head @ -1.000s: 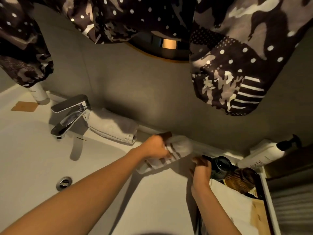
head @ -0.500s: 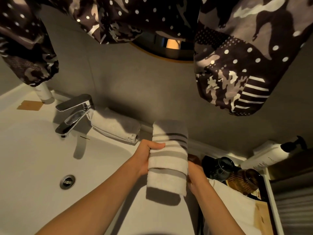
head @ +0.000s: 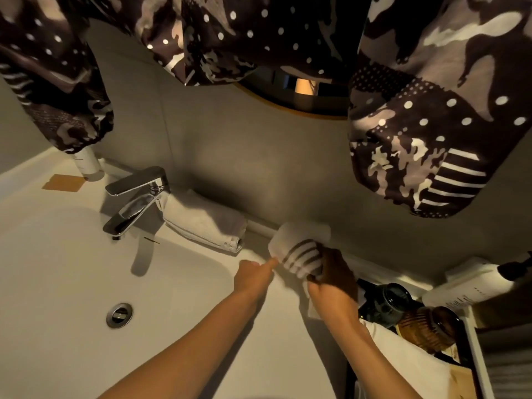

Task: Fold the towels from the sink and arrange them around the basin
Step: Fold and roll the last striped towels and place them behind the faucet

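A folded white towel with dark stripes (head: 299, 249) lies on the back ledge of the white basin (head: 72, 254), against the grey wall. My right hand (head: 331, 277) grips its near right end. My left hand (head: 254, 273) sits just left of it, one finger stretched out and touching the towel's left edge. A second folded white towel (head: 201, 223) rests on the ledge right of the chrome tap (head: 135, 200).
The drain (head: 119, 314) sits in the bowl. A dark jar (head: 387, 300), a brown ribbed jar (head: 429, 326) and a white pump bottle (head: 472, 286) crowd a tray at the right. A white tube (head: 86, 165) stands at the back left. Patterned fabric (head: 417, 125) hangs overhead.
The striped towel, held up lengthwise between both hands half a second ago, has gone back down onto the rear ledge. My left hand has let go and now only touches it with a finger.
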`<state>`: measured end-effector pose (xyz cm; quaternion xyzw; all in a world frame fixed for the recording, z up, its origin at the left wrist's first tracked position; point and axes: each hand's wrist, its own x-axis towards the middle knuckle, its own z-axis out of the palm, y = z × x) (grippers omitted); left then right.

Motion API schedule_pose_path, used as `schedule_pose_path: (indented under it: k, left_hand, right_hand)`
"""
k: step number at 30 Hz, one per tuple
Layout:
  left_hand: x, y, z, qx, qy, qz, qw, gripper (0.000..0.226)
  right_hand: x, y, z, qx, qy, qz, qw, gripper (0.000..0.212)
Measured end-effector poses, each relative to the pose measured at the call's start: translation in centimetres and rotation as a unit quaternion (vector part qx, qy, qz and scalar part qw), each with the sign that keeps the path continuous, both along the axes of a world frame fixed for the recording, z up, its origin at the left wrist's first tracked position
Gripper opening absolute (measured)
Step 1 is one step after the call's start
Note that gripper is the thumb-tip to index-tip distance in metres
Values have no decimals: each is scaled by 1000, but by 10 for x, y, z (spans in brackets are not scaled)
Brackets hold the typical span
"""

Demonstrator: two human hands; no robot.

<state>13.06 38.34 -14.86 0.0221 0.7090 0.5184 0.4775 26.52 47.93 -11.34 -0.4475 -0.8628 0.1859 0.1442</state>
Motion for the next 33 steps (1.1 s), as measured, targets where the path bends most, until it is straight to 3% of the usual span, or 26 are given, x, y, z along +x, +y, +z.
schedule_pose_path:
  k: [1, 3, 6, 10, 15, 18, 20, 23, 25, 31, 33]
  left_hand:
    - [-2, -1, -1, 54, -118, 19, 991, 49]
    - [-26, 5, -28, 121, -217, 96, 964, 46]
    - [-33, -1, -45, 154, -220, 116, 956, 58]
    - [-30, -6, -44, 118, -142, 76, 980, 61]
    - [-38, 26, -31, 153, -214, 155, 952, 61]
    - [-46, 41, -28, 176, -238, 201, 934, 35]
    - [-50, 44, -34, 140, -214, 208, 944, 38]
    - [-57, 50, -70, 62, -168, 175, 968, 67]
    - [-50, 41, -57, 8, -135, 131, 982, 80]
    - [-16, -10, 3, -36, -4, -11, 999, 60]
    - [-11, -21, 11, -77, 165, -64, 981, 49]
  right_hand:
    - [-7, 3, -6, 84, -39, 37, 995, 58]
    - [-50, 18, -41, 169, -98, 154, 969, 66]
    - [-63, 7, -59, 101, -159, 225, 956, 72]
    - [-53, 2, -64, 128, -181, 232, 947, 72]
    - [-78, 15, -66, 131, -201, 234, 942, 65]
    - [-85, 14, -69, 135, -192, 219, 947, 70]
    - [-90, 13, -67, 101, -207, 200, 952, 78]
    - [-90, 13, -61, 55, -232, 211, 948, 88]
    - [-86, 17, -46, 37, -208, 220, 953, 89]
    - [-63, 16, -24, 99, -99, 217, 966, 70]
    - [-58, 12, -25, 98, -89, 201, 971, 64]
